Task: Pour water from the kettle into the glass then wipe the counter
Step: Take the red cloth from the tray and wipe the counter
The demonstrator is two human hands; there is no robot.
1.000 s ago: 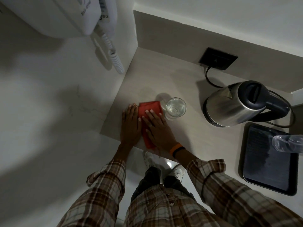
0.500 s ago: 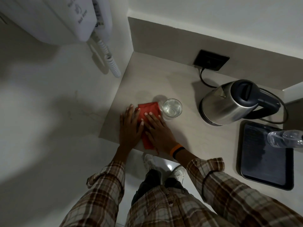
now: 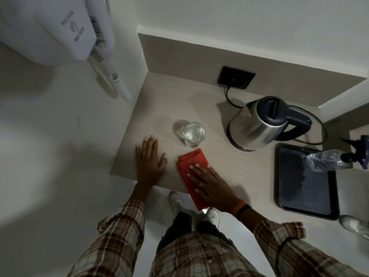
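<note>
A clear glass (image 3: pixel 194 133) holding water stands on the beige counter (image 3: pixel 179 100). To its right sits a steel kettle (image 3: pixel 257 124) with a black lid and handle. A folded red cloth (image 3: pixel 192 166) lies on the counter just in front of the glass, reaching to the counter's front edge. My right hand (image 3: pixel 211 186) presses flat on the cloth, fingers spread. My left hand (image 3: pixel 149 162) rests flat on the bare counter to the cloth's left, not touching it.
A black tray (image 3: pixel 305 186) lies at the right with a clear plastic bottle (image 3: pixel 327 162) over its far corner. A black wall socket (image 3: pixel 236 76) feeds the kettle's cord. A white wall-mounted hair dryer (image 3: pixel 65 29) hangs above left. Another clear bottle (image 3: pixel 355 226) shows at the right edge.
My right hand has slid the red cloth to the right and toward the front edge, away from the left hand. The left hand now lies on bare counter.
</note>
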